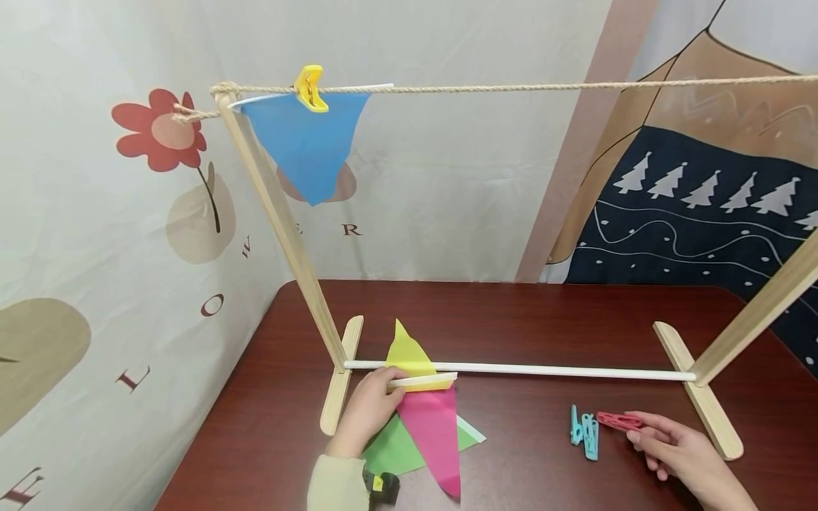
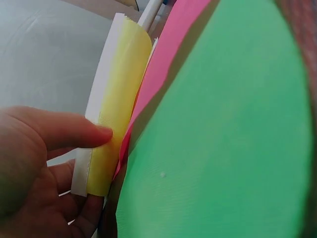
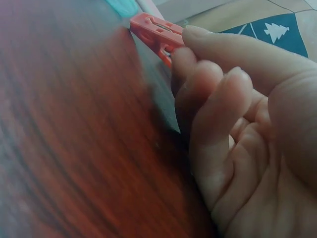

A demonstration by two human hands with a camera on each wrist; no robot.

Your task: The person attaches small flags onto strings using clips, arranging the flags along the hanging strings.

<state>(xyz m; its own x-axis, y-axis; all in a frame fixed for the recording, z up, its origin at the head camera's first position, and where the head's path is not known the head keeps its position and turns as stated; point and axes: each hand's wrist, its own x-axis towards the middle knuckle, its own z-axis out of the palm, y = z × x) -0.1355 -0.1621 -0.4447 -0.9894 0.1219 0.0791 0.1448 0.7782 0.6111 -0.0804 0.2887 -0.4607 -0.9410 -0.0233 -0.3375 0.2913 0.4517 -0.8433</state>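
Observation:
My left hand (image 1: 373, 401) pinches the white-edged end of a yellow pennant (image 1: 409, 355), thumb on top, as the left wrist view shows. Below it lie a pink pennant (image 1: 432, 433) and a green pennant (image 1: 397, 448), partly covered. Over on the right, my right hand (image 1: 680, 451) pinches a red clothespin (image 1: 618, 421) between thumb and fingers; its other fingers curl loosely. Two turquoise clothespins (image 1: 590, 436) lie on the table just left of the red one. A blue pennant (image 1: 309, 142) hangs from the rope (image 1: 511, 88), held by a yellow clip (image 1: 311, 89).
A wooden post (image 1: 281, 227) on the left and another post (image 1: 760, 305) on the right carry the rope. A white rod (image 1: 543, 370) joins their feet low over the table (image 1: 511, 323). Near my left sleeve sits a small black-and-yellow object (image 1: 383, 488).

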